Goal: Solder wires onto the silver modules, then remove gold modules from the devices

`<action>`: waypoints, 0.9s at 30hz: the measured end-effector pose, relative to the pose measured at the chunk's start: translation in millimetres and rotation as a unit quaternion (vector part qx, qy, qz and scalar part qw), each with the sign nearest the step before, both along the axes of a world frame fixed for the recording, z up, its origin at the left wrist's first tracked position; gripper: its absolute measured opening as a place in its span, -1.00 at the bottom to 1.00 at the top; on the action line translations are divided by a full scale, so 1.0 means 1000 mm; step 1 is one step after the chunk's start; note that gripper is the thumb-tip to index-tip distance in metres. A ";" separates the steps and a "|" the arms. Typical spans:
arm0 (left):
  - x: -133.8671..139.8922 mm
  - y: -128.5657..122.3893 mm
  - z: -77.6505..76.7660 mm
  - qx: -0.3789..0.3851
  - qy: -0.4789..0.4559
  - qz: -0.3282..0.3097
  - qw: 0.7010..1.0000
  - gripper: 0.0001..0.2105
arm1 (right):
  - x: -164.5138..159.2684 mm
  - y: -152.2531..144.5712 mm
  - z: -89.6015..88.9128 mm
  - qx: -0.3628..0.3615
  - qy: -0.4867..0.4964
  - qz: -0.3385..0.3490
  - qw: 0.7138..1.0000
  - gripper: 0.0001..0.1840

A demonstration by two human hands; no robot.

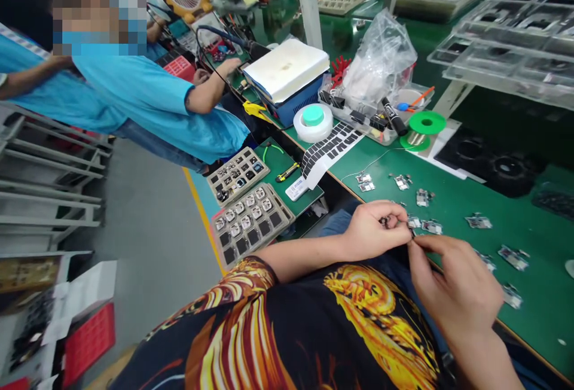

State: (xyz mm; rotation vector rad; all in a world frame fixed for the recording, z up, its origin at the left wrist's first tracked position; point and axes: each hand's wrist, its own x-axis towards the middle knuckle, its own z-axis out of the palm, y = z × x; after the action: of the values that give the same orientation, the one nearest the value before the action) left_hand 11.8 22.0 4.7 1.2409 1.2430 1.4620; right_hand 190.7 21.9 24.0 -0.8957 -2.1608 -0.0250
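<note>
My left hand [374,231] is closed in front of me at the bench edge, its thumb and forefinger pinching a small dark part [411,234]. More small dark bits [386,221] show inside its curled fingers, too small to name. The fingertips of my right hand [457,282] meet the left ones at the same dark part, thumb and forefinger pressed together. Just beyond my hands lie several small circuit boards [433,226] with silvery components. Others, such as one circuit board [513,257], are scattered to the right on the green bench top [452,198].
To the left are a tray of square metal-rimmed parts [246,221] and a second tray [235,174]. Behind stand a solder spool [421,130], a tape roll [313,122], a label sheet [332,151] and a clear box [372,121]. A co-worker [147,97] sits at left.
</note>
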 end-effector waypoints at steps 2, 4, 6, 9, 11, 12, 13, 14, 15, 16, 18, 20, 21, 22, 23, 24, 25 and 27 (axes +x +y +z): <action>-0.001 0.001 0.000 0.042 0.017 0.003 0.999 -0.92 | 0.000 0.000 0.001 -0.004 0.004 -0.009 1.000 -0.80; -0.003 0.000 0.000 0.066 0.026 -0.003 0.997 -0.93 | -0.001 0.000 0.002 -0.021 0.012 -0.026 0.999 -0.82; -0.004 -0.001 0.000 0.083 0.055 -0.008 0.995 -0.93 | -0.001 0.000 0.003 -0.049 0.025 -0.044 0.998 -0.84; -0.004 -0.002 0.001 0.091 0.121 -0.007 0.988 -0.91 | -0.002 -0.001 0.004 -0.064 0.036 -0.060 0.995 -0.86; -0.003 -0.002 0.001 0.065 0.124 -0.008 0.990 -0.92 | -0.003 -0.002 0.004 -0.052 0.030 -0.064 0.996 -0.84; -0.003 -0.001 0.001 0.045 0.108 -0.008 0.993 -0.92 | -0.003 -0.002 0.004 -0.047 0.026 -0.065 0.996 -0.83; -0.003 0.000 0.000 0.028 0.090 -0.007 0.996 -0.91 | -0.004 -0.001 0.004 -0.046 0.023 -0.067 0.996 -0.82; -0.003 0.000 0.000 0.019 0.078 -0.007 0.997 -0.91 | -0.005 -0.001 0.004 -0.049 0.022 -0.070 0.996 -0.82; -0.003 0.000 0.000 0.020 0.077 -0.005 0.997 -0.91 | -0.006 -0.001 0.004 -0.054 0.026 -0.073 0.996 -0.83; -0.004 0.000 0.000 0.031 0.089 -0.004 0.996 -0.91 | -0.007 -0.001 0.004 -0.061 0.032 -0.075 0.995 -0.84; -0.004 -0.004 0.002 0.057 0.119 -0.001 0.991 -0.91 | -0.010 -0.003 0.005 -0.074 0.042 -0.077 0.993 -0.86; -0.006 -0.008 0.005 0.044 0.117 -0.003 0.992 -0.90 | -0.013 -0.005 0.006 -0.080 0.036 -0.082 0.993 -0.88; -0.007 -0.010 0.006 0.022 0.108 -0.005 0.994 -0.90 | -0.014 -0.006 0.006 -0.075 0.031 -0.083 0.993 -0.89; -0.008 -0.010 0.006 0.008 0.108 -0.004 0.994 -0.88 | -0.016 -0.007 0.006 -0.072 0.028 -0.083 0.993 -0.89; -0.009 -0.010 0.005 0.012 0.123 -0.002 0.992 -0.87 | -0.016 -0.007 0.005 -0.076 0.030 -0.086 0.993 -0.88; -0.009 -0.009 0.004 0.035 0.151 0.002 0.988 -0.85 | -0.017 -0.007 0.004 -0.083 0.035 -0.089 0.992 -0.86; -0.010 -0.008 0.002 0.067 0.180 0.005 0.981 -0.84 | -0.017 -0.007 0.004 -0.093 0.043 -0.091 0.991 -0.84; -0.009 -0.007 -0.002 0.097 0.205 0.002 0.974 -0.82 | -0.017 -0.008 0.002 -0.105 0.054 -0.098 0.988 -0.83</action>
State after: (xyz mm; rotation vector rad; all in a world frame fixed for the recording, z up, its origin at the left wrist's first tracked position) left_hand 2.7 15.4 2.4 1.7382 1.3915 1.3972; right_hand 174.0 14.1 25.8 -1.2004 -1.9939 0.1524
